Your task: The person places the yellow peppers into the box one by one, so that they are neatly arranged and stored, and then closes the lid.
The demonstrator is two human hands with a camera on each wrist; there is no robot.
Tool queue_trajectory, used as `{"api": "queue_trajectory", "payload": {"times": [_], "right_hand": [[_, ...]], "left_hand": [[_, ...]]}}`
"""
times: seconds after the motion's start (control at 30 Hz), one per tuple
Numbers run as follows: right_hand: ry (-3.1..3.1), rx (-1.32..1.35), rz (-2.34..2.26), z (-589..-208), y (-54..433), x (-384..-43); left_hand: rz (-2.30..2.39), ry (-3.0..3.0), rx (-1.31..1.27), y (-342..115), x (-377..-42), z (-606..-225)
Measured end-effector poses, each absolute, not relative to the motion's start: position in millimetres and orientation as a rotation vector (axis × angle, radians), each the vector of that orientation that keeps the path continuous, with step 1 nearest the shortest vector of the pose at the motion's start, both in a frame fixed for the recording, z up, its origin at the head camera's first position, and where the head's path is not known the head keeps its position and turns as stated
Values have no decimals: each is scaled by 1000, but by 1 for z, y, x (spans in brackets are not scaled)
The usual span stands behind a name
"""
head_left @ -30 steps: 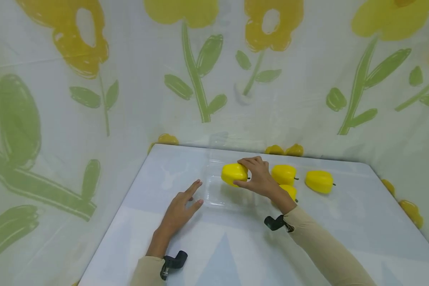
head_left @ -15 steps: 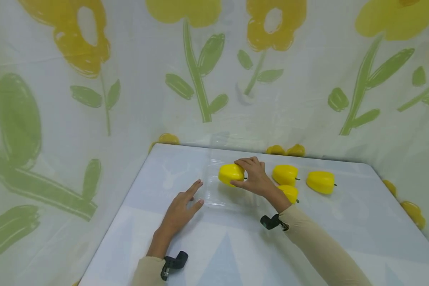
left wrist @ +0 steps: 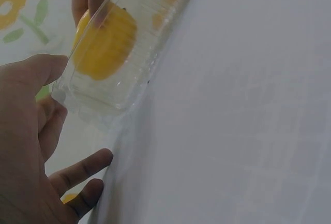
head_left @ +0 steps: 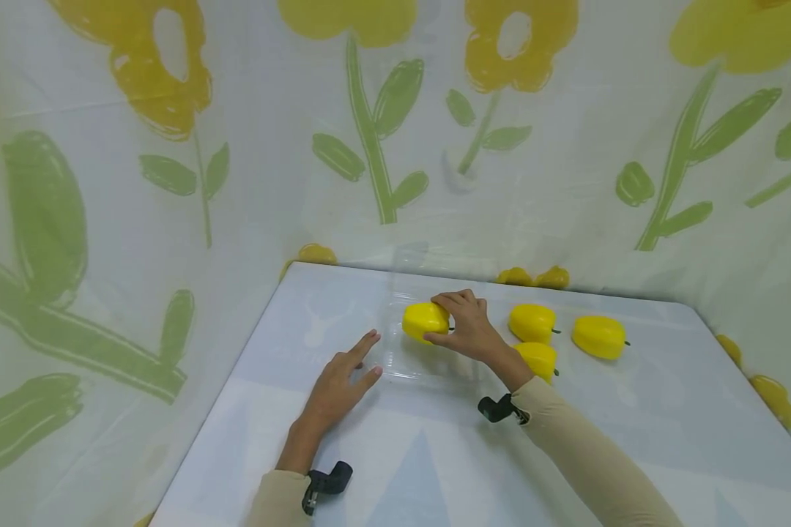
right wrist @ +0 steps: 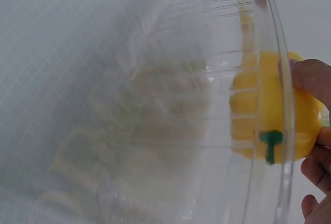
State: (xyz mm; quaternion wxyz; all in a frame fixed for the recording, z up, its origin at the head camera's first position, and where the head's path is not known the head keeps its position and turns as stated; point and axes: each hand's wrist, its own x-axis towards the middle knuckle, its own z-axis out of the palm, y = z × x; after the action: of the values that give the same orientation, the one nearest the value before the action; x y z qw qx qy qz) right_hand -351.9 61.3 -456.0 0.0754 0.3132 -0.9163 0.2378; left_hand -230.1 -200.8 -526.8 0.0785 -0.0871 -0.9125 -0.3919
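Note:
A yellow toy bell pepper [head_left: 425, 322] with a short green stem is held between the thumb and fingers of my right hand [head_left: 466, 326]. In the right wrist view, part of that bell pepper [right wrist: 274, 105] shows through the wall of a clear plastic container [right wrist: 243, 182]. The same see-through container [head_left: 405, 369] lies on the table below the pepper. At its left side is my left hand [head_left: 336, 384], fingers spread and mostly straight. In the left wrist view, its thumb [left wrist: 51, 70] lies against the container's rim; whether it presses there, I cannot tell.
Right of the container lie three more yellow bell peppers: one at the back [head_left: 532, 322], one nearer [head_left: 537, 359], and one farther right [head_left: 598, 337]. A flower-printed cloth [head_left: 250, 219] hangs behind and beside the white table [head_left: 395, 454].
My right hand has shifted slightly left with the bell pepper, then stays almost still over the container. The left hand keeps its place beside it. The head view has turned a little.

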Motion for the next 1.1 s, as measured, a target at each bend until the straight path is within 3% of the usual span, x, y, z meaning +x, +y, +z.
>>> {"api": "queue_trajectory", "payload": {"times": [1.1], "right_hand": [[-2781, 942, 657, -472, 39, -356]], "left_hand": [[-1172, -2762, -247, -204, -234, -531]]}}
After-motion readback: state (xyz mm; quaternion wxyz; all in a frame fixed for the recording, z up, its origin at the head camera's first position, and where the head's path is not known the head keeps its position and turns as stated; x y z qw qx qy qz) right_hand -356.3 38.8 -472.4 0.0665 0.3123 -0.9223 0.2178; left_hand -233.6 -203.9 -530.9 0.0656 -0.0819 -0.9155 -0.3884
